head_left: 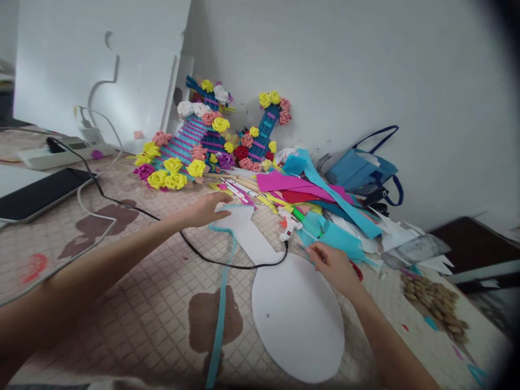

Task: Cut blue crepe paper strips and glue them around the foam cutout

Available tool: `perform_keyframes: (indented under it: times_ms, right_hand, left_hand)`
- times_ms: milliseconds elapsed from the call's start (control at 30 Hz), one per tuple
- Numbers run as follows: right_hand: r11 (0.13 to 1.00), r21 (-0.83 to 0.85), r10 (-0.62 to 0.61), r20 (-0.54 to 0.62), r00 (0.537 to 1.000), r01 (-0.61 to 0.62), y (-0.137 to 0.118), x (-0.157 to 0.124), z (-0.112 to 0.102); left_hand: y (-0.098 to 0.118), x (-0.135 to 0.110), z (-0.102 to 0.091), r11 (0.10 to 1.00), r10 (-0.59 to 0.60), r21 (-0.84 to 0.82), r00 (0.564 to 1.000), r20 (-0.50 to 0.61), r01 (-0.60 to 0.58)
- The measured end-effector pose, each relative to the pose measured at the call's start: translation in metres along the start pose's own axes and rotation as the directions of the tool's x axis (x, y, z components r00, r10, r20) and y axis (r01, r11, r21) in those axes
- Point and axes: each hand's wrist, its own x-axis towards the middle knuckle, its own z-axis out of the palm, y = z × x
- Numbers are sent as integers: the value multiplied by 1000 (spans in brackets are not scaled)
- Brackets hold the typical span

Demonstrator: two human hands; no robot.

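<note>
A white foam cut-out [292,309] with a round body and a narrow neck lies flat on the patterned table [134,303]. My left hand [207,208] rests on the neck's far end, fingers curled over its edge beside a light blue ribbon strip [221,303] that runs along the cut-out's left side. My right hand [331,262] hovers at the cut-out's right edge, fingers pinched on a scrap of light blue ribbon. A white glue gun [289,227] lies between the hands, its black cord [227,262] looping across the table.
A heap of coloured paper strips [317,200] and a blue bag [361,170] lie behind. Flower-covered paper crafts [203,141] stand against the wall. A power strip [57,151], a dark tablet [40,192] and white foam board [101,65] are at left. Peanuts [436,300] lie right.
</note>
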Motion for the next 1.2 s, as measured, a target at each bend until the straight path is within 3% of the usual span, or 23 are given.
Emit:
perform_keyframes:
  times_ms: [133,233,333,533,800,1033,1200]
  right_hand:
    - [999,-32,17,-92,996,-20,11,-8,-3]
    - [991,-126,-53,-156,986,33,25,-9,-6]
    - [973,-202,-139,-132,981,111,37,-8,-6]
    - [973,-194,-144,-84,986,125,50,-10,-2]
    - [943,-274,-201,-17,979,189,52,-4,-1]
    - [929,-303,-217,24,976,214,54,0,0]
    - [919,-351,-201,-25,979,179,63,-1,-2]
  left_hand:
    - [12,8,-3,985,128,97,980,151,-143]
    - [24,10,-1,942,273,113,915,298,-317]
    - [33,13,4,908,330,124,866,375,-400]
    - [45,30,20,926,319,55,850,419,-374]
    - [67,48,41,881,408,-9,748,524,-474]
    - [74,48,37,878,396,6,734,552,-479]
    - [70,49,33,892,375,-17,719,585,-452]
